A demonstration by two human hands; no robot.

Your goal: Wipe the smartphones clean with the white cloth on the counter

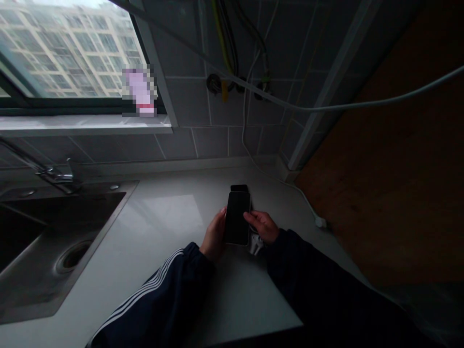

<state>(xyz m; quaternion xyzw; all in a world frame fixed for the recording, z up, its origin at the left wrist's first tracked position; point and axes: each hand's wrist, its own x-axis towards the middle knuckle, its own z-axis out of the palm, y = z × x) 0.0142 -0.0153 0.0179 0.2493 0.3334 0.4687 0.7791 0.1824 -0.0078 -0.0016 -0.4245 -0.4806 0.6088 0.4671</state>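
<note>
A smartphone (237,220) with a dark screen is held between both hands above the white countertop (174,208). My left hand (214,235) grips its left edge, with the fingers hidden behind it. My right hand (264,224) closes on the right edge, its thumb lying over the screen. Just past the phone's top edge shows a second flat black object (239,188), partly covered by the phone. Under my right hand is a small whitish item (255,245), perhaps a charger or bundled cable; I cannot make out which.
A steel sink (90,232) with a faucet (60,176) lies to the left, below a window (72,53). One white cable (326,107) crosses the air; its plug-like end (320,222) rests at the right. A brown wooden panel (391,183) bounds the right side.
</note>
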